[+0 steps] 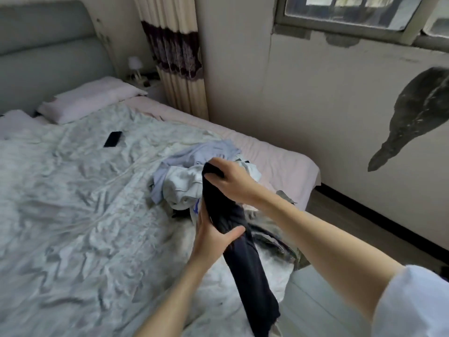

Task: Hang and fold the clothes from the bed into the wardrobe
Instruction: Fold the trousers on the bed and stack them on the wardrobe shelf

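A long dark navy garment (245, 261) hangs bunched in front of me over the bed's near corner. My right hand (230, 178) grips its top end, held above the clothes pile. My left hand (213, 235) holds the same garment lower down, thumb across its front and fingers behind it. The pile (184, 183) lies near the bed's right edge: a light blue piece on top at the back, a pale grey-white one in front, and a darker patterned item partly hidden beneath the navy garment. The wardrobe is out of view.
The bed (73, 203) wears a rumpled pale floral cover, with a black phone (113, 139) lying on it and pillows (90, 100) at the headboard. A curtain (175, 57), a nightstand with a lamp (135, 66) and a stained wall stand beyond. Wood floor (352, 227) runs along the bed's right side.
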A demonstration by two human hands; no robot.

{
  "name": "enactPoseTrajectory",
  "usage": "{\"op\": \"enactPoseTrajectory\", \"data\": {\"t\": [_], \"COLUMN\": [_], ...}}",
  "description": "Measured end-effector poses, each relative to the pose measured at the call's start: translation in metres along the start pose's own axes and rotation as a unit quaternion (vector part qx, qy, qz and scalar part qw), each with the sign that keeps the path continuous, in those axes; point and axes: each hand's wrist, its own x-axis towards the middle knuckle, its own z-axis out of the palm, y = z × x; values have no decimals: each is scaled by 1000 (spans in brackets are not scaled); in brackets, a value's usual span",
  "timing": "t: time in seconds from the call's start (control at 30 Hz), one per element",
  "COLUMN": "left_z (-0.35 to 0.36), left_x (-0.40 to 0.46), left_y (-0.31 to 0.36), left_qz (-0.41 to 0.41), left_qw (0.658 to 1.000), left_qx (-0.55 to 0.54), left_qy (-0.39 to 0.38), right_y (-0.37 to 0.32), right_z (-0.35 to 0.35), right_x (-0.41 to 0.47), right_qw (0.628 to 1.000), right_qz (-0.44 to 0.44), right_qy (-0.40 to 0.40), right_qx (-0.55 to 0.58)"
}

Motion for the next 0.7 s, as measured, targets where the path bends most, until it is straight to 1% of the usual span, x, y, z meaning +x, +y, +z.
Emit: {"op": "enactPoseTrajectory", "data": {"t": [0.03,0.1,0.17,0.2,0.27,0.33,0.4,0.47,0.57,0.63,0.7], "left_z": [-15,-58,-103,-125,-165,-195,-209,-216,-222,-227,-231], "left_x": [5,12,22,26,31,33,31,27,23,22,19], "left_y": [12,48,88,110,152,193,224,248,274,301,334], "left_qz": [0,0,-11,6,71,136,170,198,234,272,311], "left_qw": [999,991,982,976,962,949,941,942,942,937,926], "left_qx": [-18,-5,8,22,58,77,82,47,24,6,4], "left_qy": [48,135,187,215,258,274,281,266,239,221,215], "right_y": [-24,-75,-121,-142,-176,-213,-239,-256,-262,-274,-288], "right_z": [-2,-9,-27,-39,-63,-85,-102,-118,-140,-165,-190], "right_x": [7,17,27,32,37,39,39,37,36,32,27], "right_qw": [1000,995,987,978,950,923,915,908,890,871,855], "right_qz": [-30,-82,-93,-92,-86,-99,-116,-119,-101,-115,-137], "right_qy": [7,44,105,142,218,266,284,301,327,329,306], "right_qx": [1,28,82,119,208,260,261,266,302,346,396]}}
